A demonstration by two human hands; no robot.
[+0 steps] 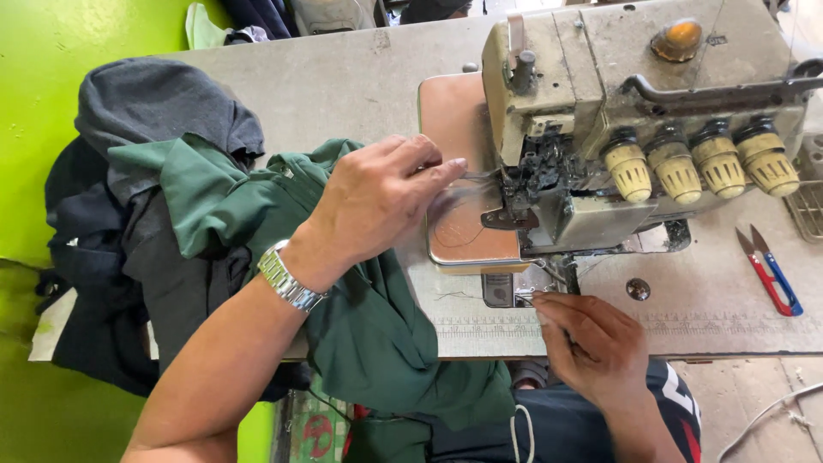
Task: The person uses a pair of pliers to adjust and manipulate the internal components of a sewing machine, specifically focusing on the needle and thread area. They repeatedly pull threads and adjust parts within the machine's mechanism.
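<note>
My left hand [377, 201], with a metal watch on its wrist, reaches to the needle area of a worn beige overlock sewing machine [634, 94], its fingertips pinching thin threads beside the presser foot [514, 214]. A green garment [360, 317] lies under that arm and hangs off the table's front edge. My right hand [591, 343] sits at the front edge below the machine, fingers closed on a thin thread end. What is under the presser foot is hidden by dark lint and blur.
Dark grey and navy clothes [146, 197] are piled at the left of the grey table [343, 94]. Red-and-blue thread snips [770, 270] lie at the right. Several yellowish tension knobs [699, 163] face me. Bright green floor [43, 103] lies to the left.
</note>
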